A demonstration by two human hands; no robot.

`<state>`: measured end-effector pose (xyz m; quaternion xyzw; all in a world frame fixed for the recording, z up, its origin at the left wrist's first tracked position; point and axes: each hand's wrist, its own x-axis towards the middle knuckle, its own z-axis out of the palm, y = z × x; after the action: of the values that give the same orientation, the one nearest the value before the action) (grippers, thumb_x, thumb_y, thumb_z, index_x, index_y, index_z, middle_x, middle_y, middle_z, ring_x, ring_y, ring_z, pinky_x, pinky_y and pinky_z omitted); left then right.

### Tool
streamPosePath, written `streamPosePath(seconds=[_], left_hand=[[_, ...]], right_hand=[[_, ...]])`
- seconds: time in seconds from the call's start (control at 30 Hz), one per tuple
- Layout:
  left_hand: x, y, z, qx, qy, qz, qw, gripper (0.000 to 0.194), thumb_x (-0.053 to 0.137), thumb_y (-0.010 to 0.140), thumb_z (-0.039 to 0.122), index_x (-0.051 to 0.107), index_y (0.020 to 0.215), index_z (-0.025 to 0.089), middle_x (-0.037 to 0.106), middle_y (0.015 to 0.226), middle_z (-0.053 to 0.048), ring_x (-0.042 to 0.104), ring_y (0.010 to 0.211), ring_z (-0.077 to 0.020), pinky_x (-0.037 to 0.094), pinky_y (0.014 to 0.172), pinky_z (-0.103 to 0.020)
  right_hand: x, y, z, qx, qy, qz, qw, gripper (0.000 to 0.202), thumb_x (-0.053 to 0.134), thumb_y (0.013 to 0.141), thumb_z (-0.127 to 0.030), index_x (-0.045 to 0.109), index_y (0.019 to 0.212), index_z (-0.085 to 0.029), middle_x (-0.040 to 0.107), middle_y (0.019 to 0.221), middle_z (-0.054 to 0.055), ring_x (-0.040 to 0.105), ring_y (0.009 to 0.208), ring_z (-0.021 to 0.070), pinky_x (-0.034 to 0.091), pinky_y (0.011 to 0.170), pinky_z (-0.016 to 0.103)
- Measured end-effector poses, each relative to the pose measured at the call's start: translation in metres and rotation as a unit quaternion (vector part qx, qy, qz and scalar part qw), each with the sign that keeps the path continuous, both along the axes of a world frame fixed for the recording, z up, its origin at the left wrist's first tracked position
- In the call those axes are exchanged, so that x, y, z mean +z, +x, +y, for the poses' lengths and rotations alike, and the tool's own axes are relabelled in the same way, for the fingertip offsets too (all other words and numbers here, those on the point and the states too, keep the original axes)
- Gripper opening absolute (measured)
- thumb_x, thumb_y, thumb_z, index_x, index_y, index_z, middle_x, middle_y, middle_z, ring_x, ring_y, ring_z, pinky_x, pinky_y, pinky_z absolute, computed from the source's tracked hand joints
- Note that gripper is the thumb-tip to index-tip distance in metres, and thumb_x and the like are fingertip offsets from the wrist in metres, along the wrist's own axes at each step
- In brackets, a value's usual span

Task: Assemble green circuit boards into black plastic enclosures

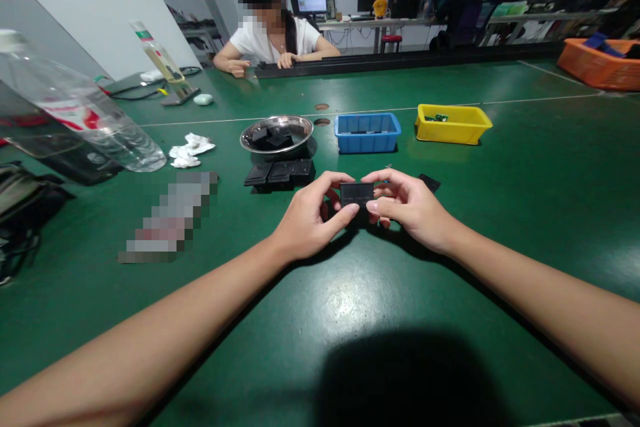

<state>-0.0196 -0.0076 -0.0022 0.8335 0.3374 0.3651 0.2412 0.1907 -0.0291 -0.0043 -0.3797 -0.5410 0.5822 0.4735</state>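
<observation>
A small black rectangular plastic case (357, 194) is held just above the green table, between both hands. My left hand (315, 217) grips its left side, thumb on the front and fingers along the top. On the right side, my right hand (407, 207) pinches it the same way. Behind my left hand, several similar black cases (280, 174) lie in a row. A small flat black piece (429, 182) lies behind my right hand, and something small beside it is mostly hidden by the fingers.
A steel bowl (249, 142) holds black parts. Blue bin (367, 142) and yellow bin (453, 133), with green circuit boards, stand to its right. Left are crumpled tissue (190, 149), large bottles (100, 113) and a blurred flat item (170, 217). A person (275, 37) sits opposite; an orange basket (595, 70) stands far right.
</observation>
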Motion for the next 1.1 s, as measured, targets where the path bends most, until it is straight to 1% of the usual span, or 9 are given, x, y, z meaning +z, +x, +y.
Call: streamPosePath(seconds=[0.23, 0.37, 0.47, 0.6, 0.7, 0.8, 0.9, 1.0, 1.1], left_hand=[[-0.0003, -0.0002, 0.0003, -0.021, -0.021, -0.005, 1.000, 0.037, 0.065, 0.092, 0.038, 0.058, 0.121, 0.017, 0.065, 0.100, -0.004, 0.061, 0.073, -0.0131, 0.048, 0.058, -0.022], [-0.0002, 0.0001, 0.0005, -0.022, -0.018, -0.006, 1.000, 0.035, 0.064, 0.092, 0.037, 0.057, 0.120, 0.017, 0.064, 0.098, -0.004, 0.059, 0.069, -0.0117, 0.047, 0.057, -0.022], [0.0000, 0.0004, 0.0003, -0.021, -0.017, -0.004, 1.000, 0.035, 0.064, 0.092, 0.036, 0.057, 0.120, 0.017, 0.065, 0.099, -0.004, 0.062, 0.073, -0.0136, 0.048, 0.059, -0.023], [0.0003, 0.0005, 0.0005, -0.016, -0.020, -0.002, 1.000, 0.035, 0.065, 0.091, 0.037, 0.057, 0.119, 0.018, 0.066, 0.100, -0.005, 0.064, 0.078, -0.0157, 0.049, 0.059, -0.023], [0.0004, 0.0006, 0.0003, -0.014, -0.022, -0.001, 1.000, 0.035, 0.065, 0.090, 0.036, 0.056, 0.119, 0.018, 0.066, 0.100, -0.005, 0.063, 0.076, -0.0150, 0.048, 0.058, -0.023], [-0.0006, 0.0011, -0.0005, -0.012, -0.023, -0.002, 1.000, 0.035, 0.066, 0.089, 0.033, 0.054, 0.119, 0.018, 0.064, 0.101, -0.005, 0.061, 0.071, -0.0127, 0.047, 0.056, -0.022], [-0.0025, 0.0019, -0.0012, -0.007, -0.028, -0.016, 0.999, 0.044, 0.069, 0.085, 0.028, 0.049, 0.123, 0.019, 0.062, 0.105, -0.005, 0.060, 0.070, -0.0115, 0.047, 0.054, -0.021], [-0.0042, 0.0029, -0.0010, -0.007, -0.030, -0.030, 0.999, 0.051, 0.070, 0.082, 0.023, 0.046, 0.127, 0.020, 0.061, 0.111, -0.007, 0.063, 0.078, -0.0131, 0.049, 0.056, -0.021], [-0.0048, 0.0034, -0.0004, -0.010, -0.023, -0.028, 0.999, 0.049, 0.070, 0.081, 0.019, 0.047, 0.125, 0.020, 0.061, 0.112, -0.007, 0.064, 0.080, -0.0131, 0.049, 0.057, -0.021]], right_hand=[[0.0008, 0.0000, -0.0012, -0.003, -0.001, -0.007, 1.000, 0.045, 0.083, 0.072, -0.026, 0.061, 0.110, -0.017, 0.066, 0.077, -0.002, 0.065, 0.060, 0.0120, 0.047, 0.050, 0.022], [0.0012, -0.0004, -0.0007, -0.001, 0.001, -0.014, 1.000, 0.048, 0.086, 0.070, -0.032, 0.061, 0.109, -0.017, 0.065, 0.077, -0.003, 0.064, 0.060, 0.0117, 0.046, 0.050, 0.022], [0.0013, -0.0005, -0.0005, -0.002, 0.006, -0.020, 1.000, 0.050, 0.087, 0.070, -0.037, 0.061, 0.109, -0.018, 0.064, 0.078, -0.002, 0.064, 0.059, 0.0114, 0.047, 0.050, 0.022], [0.0006, 0.0002, -0.0006, 0.004, 0.016, -0.023, 1.000, 0.048, 0.085, 0.072, -0.037, 0.060, 0.109, -0.018, 0.064, 0.079, -0.002, 0.063, 0.060, 0.0112, 0.047, 0.050, 0.022], [-0.0012, 0.0008, -0.0004, 0.008, 0.016, -0.025, 1.000, 0.048, 0.084, 0.074, -0.035, 0.058, 0.111, -0.019, 0.063, 0.082, -0.002, 0.063, 0.061, 0.0108, 0.047, 0.050, 0.022], [-0.0034, 0.0009, 0.0003, -0.004, 0.005, -0.015, 1.000, 0.057, 0.085, 0.071, -0.029, 0.054, 0.118, -0.021, 0.062, 0.089, -0.002, 0.063, 0.061, 0.0098, 0.047, 0.051, 0.022], [-0.0038, 0.0005, 0.0005, -0.012, 0.007, -0.013, 1.000, 0.061, 0.083, 0.069, -0.022, 0.053, 0.122, -0.021, 0.065, 0.099, 0.000, 0.063, 0.061, 0.0088, 0.048, 0.052, 0.022], [-0.0019, -0.0001, -0.0005, -0.009, 0.022, -0.032, 0.999, 0.052, 0.080, 0.070, -0.017, 0.059, 0.117, -0.018, 0.067, 0.100, 0.003, 0.057, 0.058, 0.0060, 0.046, 0.053, 0.022], [0.0002, -0.0007, -0.0016, -0.004, 0.031, -0.040, 0.999, 0.042, 0.079, 0.070, -0.015, 0.063, 0.108, -0.016, 0.068, 0.097, 0.003, 0.054, 0.057, 0.0051, 0.044, 0.053, 0.022]])
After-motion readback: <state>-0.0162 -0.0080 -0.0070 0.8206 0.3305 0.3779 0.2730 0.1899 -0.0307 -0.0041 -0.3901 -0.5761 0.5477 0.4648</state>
